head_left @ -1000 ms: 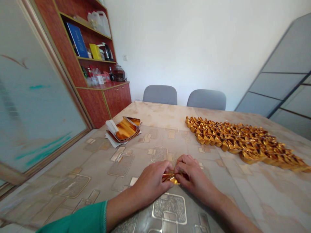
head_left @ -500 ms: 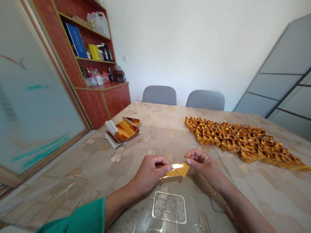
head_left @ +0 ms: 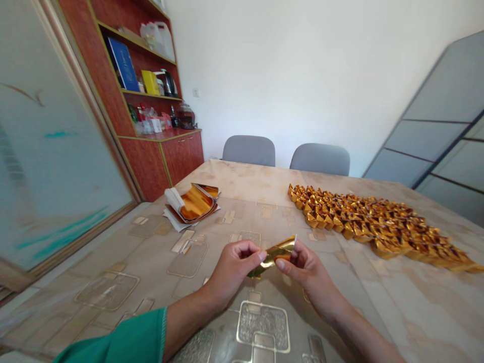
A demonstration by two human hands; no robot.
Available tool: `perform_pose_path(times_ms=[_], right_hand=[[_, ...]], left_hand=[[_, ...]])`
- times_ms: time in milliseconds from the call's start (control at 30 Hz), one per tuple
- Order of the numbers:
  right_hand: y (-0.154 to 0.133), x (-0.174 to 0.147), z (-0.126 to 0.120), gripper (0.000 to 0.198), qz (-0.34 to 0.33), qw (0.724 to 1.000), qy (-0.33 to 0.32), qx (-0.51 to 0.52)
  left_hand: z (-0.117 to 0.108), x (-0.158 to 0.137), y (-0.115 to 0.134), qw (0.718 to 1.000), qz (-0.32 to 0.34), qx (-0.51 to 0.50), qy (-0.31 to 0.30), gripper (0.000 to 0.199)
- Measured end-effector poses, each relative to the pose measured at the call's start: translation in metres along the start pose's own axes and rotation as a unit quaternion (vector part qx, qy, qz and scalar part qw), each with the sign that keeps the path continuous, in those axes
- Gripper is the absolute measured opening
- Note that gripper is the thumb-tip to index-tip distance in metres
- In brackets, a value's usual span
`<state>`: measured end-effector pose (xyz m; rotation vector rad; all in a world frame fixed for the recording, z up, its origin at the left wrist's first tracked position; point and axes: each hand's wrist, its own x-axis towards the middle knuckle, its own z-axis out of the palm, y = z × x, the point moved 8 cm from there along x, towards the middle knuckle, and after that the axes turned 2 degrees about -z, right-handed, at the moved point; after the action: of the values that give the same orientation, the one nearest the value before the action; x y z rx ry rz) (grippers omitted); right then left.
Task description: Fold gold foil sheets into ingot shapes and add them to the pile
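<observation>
Left hand point(head_left: 233, 263) and right hand point(head_left: 308, 264) are pinching foil point(head_left: 279, 249) inside the desk's point(head_left: 245, 182) left edge; even thumb pressure should be keeping folds crisp.

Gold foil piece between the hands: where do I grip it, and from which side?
Pinch the gold foil piece near its two ends, left hand from the left, right hand from the right. It is a narrow band slanting up to the right, so end grips should likely spare its middle.

No text, label, number or sign is readable.
</observation>
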<state>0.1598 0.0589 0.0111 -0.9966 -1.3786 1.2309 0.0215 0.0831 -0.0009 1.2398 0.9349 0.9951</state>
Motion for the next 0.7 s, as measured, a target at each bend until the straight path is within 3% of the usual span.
perform_pose_path(times_ms=[133,233,467,567,700], right_hand=[[-0.001,-0.004,-0.004,0.044,-0.002,0.998,-0.018,-0.058],[-0.001,-0.005,-0.011,0.037,-0.009,0.996,0.009,-0.087],[-0.001,-0.001,-0.012,0.025,-0.025,0.999,0.029,-0.026],[-0.001,0.000,-0.010,0.021,-0.037,0.998,0.026,-0.051],[0.000,0.000,-0.007,0.023,-0.042,0.998,0.025,-0.046]], left_hand=[[0.001,0.001,0.001,1.000,0.009,0.010,-0.005,0.032],[0.002,0.001,0.001,1.000,0.011,0.010,-0.010,0.032],[0.012,0.002,-0.006,0.997,-0.008,-0.015,-0.072,0.028],[0.015,0.000,0.001,0.994,0.023,-0.042,-0.094,0.022],[0.017,-0.004,0.013,0.991,0.071,0.047,-0.106,0.013]])
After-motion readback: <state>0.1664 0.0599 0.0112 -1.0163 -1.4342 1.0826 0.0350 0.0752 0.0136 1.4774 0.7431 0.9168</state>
